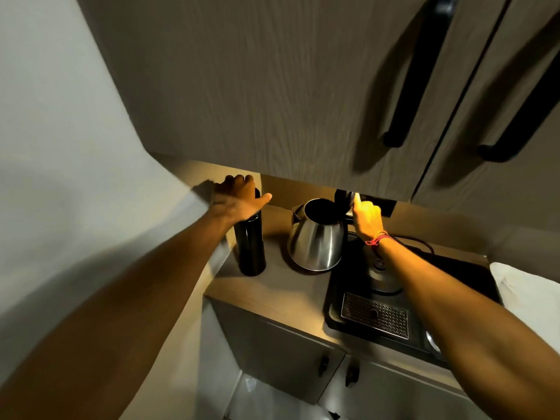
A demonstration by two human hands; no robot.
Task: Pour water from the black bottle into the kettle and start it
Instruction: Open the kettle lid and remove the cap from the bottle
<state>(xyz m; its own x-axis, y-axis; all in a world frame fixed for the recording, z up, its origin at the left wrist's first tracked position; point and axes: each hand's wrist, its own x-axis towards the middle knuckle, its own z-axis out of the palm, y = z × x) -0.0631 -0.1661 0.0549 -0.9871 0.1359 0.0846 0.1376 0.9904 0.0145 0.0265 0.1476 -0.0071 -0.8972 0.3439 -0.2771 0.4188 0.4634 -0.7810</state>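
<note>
A tall black bottle stands upright on the wooden counter, left of the kettle. My left hand wraps over the bottle's top, fingers curled on its far side and thumb pointing right. The steel kettle stands in the middle of the counter with its black lid tipped up and its mouth open. My right hand is at the raised lid and handle side, one finger up against the lid. Red threads circle that wrist.
A black tray with a metal drip grate and a domed steel lid lies right of the kettle, partly under my right forearm. A black cord runs behind it. Upper cabinet doors with long black handles hang low overhead. A white cloth lies at far right.
</note>
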